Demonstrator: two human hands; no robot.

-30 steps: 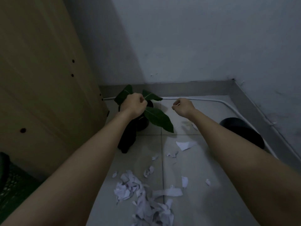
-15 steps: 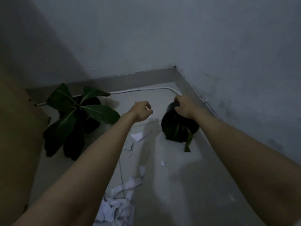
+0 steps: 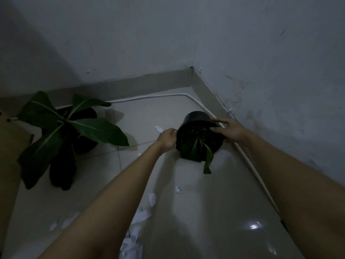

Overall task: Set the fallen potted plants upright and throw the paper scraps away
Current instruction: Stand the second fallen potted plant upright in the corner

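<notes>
A small black potted plant lies on its side near the room's corner, its opening and green leaves facing me. My left hand grips the pot's rim on its left side. My right hand rests on the rim's upper right, fingers curled over it. A larger potted plant with broad green leaves stands upright at the left by the wall. White paper scraps lie scattered on the floor under my left forearm, with one scrap just beyond my left hand.
A white cable runs along the floor beside the right wall and behind the pot. A wooden panel stands at the left edge. The tiled floor meets grey skirting at the corner.
My view swung right from the large plant to the small fallen pot. My left hand let go of the large plant and moved to the pot's rim; my right hand took hold of it too.
</notes>
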